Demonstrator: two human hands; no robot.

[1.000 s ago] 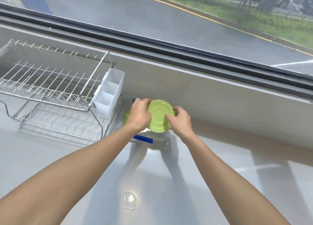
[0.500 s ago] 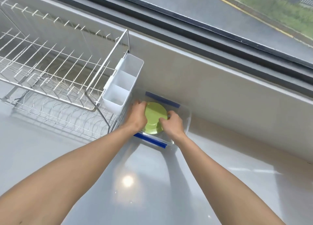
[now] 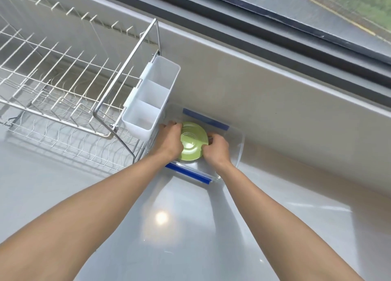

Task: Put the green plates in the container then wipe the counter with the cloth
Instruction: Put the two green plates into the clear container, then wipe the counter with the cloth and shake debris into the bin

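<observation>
Head view puts the green plate (image 3: 193,142) at mid-frame, inside the clear plastic container (image 3: 240,151) with blue strips along its near and far edges. I see my left hand (image 3: 171,139) curled over the plate's left rim and my right hand (image 3: 215,150) gripping its right rim, both grasping it. Whether another plate lies beneath, I cannot tell. The container sits on the glossy grey counter (image 3: 169,227), against the pale backsplash wall. Just left of it hangs a white divided cutlery holder (image 3: 151,96), clipped to the wire dish rack (image 3: 63,83) filling the upper left. A dark window frame (image 3: 275,28) crosses the upper right.
</observation>
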